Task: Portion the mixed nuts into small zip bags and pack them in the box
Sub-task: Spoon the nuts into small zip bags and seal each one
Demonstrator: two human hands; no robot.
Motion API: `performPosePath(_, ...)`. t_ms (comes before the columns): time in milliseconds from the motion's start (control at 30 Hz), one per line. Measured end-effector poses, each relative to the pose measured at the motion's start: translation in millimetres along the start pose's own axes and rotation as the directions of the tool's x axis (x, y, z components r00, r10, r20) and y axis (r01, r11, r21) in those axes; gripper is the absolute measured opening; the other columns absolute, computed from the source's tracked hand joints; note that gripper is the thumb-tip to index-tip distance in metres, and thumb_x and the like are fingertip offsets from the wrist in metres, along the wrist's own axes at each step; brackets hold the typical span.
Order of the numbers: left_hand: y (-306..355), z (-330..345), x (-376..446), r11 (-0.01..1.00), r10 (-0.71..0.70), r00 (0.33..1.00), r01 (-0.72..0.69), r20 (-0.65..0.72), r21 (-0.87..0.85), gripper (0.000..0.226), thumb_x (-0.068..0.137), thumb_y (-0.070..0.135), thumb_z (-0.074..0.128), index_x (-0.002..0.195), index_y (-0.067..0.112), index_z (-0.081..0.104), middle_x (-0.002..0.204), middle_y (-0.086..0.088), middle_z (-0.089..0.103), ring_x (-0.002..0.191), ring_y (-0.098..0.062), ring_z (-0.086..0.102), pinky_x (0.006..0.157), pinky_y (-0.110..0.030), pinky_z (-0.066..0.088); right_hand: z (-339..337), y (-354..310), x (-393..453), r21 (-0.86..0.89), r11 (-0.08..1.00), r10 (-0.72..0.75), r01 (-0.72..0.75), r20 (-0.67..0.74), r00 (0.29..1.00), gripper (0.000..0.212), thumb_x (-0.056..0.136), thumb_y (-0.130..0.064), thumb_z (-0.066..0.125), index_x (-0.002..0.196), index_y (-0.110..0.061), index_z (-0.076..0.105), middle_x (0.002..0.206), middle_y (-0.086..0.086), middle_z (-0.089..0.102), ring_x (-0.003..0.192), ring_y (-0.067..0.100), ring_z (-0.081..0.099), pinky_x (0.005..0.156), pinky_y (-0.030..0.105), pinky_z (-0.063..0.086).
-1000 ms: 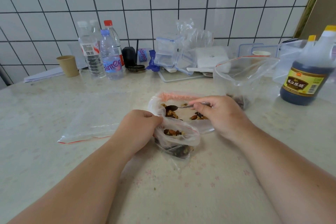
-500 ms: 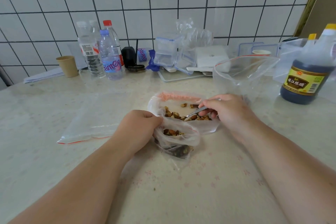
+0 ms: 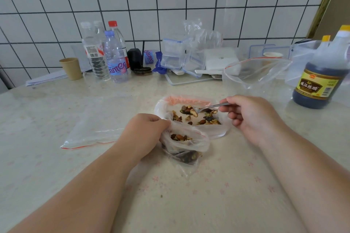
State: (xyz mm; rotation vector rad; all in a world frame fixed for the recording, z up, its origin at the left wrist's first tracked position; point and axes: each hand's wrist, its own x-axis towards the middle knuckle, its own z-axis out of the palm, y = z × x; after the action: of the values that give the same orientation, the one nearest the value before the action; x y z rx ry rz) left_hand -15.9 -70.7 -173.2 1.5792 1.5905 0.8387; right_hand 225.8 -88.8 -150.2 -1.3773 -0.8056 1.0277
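Note:
A large clear bag [image 3: 216,130] with a red zip lies open on the table, with mixed nuts [image 3: 197,116] spread inside it. My right hand [image 3: 251,115] pinches a metal spoon [image 3: 210,107] whose bowl carries a few nuts above that pile. In front of it stands a small zip bag [image 3: 186,143], partly filled with nuts. My left hand [image 3: 144,132] grips the small bag's left rim and holds its mouth open. A flat empty zip bag [image 3: 91,130] lies to the left.
An empty open bag [image 3: 253,73] stands behind the right hand. A dark vinegar bottle [image 3: 320,81] is at far right. Water bottles [image 3: 106,56], a paper cup [image 3: 71,68] and clear plastic boxes [image 3: 174,53] line the tiled wall.
My right hand has lifted the spoon out of the nut pile with a few nuts on it and drawn back to the right. My left hand keeps its hold on the small bag.

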Motion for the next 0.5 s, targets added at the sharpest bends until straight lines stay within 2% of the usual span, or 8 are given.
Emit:
performPosePath(67,0,0,0,1.000,-0.004,1.000,0.004,0.007,-0.003,0.038,0.092,0.035,0.066,0.075,0.001,0.068,0.050,0.004,0.051,0.038,-0.010,0.039,0.052,-0.026,0.033,0,-3,-5,0.028,1.000,-0.005,0.003,0.044,0.999,0.023,0.092,-0.013,0.054,0.077,-0.009,0.071,0.061,0.004,0.070,0.049,0.008,0.045,0.045,0.019,0.030)
performPosePath(133,0,0,0,1.000,-0.011,1.000,0.011,0.019,-0.010,0.040,0.093,0.035,0.066,0.058,0.014,0.068,0.045,0.008,0.051,0.035,-0.007,0.040,0.052,-0.025,0.033,0,-5,-11,0.018,0.999,-0.036,0.034,0.093,0.995,0.025,0.092,-0.012,0.054,0.074,-0.009,0.072,0.061,0.005,0.070,0.050,0.009,0.046,0.045,0.019,0.031)
performPosePath(200,0,0,0,1.000,-0.012,1.000,0.012,0.023,-0.012,0.043,0.093,0.035,0.066,0.052,0.022,0.066,0.044,0.010,0.051,0.035,-0.005,0.041,0.052,-0.024,0.033,1,-6,-15,-0.019,0.995,-0.096,0.100,0.146,0.985,0.028,0.091,-0.011,0.056,0.070,-0.011,0.075,0.065,0.009,0.071,0.052,0.010,0.048,0.047,0.020,0.033)
performPosePath(267,0,0,-1,1.000,-0.011,1.000,0.012,0.021,-0.018,0.043,0.093,0.036,0.066,0.053,0.023,0.065,0.045,0.008,0.051,0.036,-0.007,0.041,0.052,-0.025,0.033,2,-4,-19,-0.084,0.978,-0.172,0.192,0.204,0.964,0.025,0.090,-0.014,0.060,0.072,-0.011,0.077,0.070,0.011,0.074,0.054,0.010,0.050,0.053,0.023,0.036)
performPosePath(367,0,0,-1,0.999,-0.004,1.000,0.006,0.025,-0.050,0.041,0.095,0.036,0.065,0.057,0.019,0.064,0.045,0.008,0.050,0.036,-0.008,0.039,0.052,-0.026,0.032,2,-1,-22,-0.175,0.922,-0.287,0.345,0.292,0.913,0.017,0.087,-0.025,0.064,0.079,-0.019,0.078,0.076,0.008,0.076,0.061,0.009,0.057,0.060,0.022,0.042)
performPosePath(500,0,-1,-2,0.999,-0.012,1.000,0.013,0.025,-0.053,0.041,0.095,0.036,0.065,0.060,0.015,0.066,0.046,0.008,0.051,0.037,-0.007,0.039,0.054,-0.026,0.032,2,2,-27,-0.243,0.806,-0.389,0.540,0.469,0.793,0.015,0.087,-0.037,0.064,0.081,-0.031,0.076,0.083,-0.001,0.076,0.078,0.011,0.070,0.068,0.017,0.047)
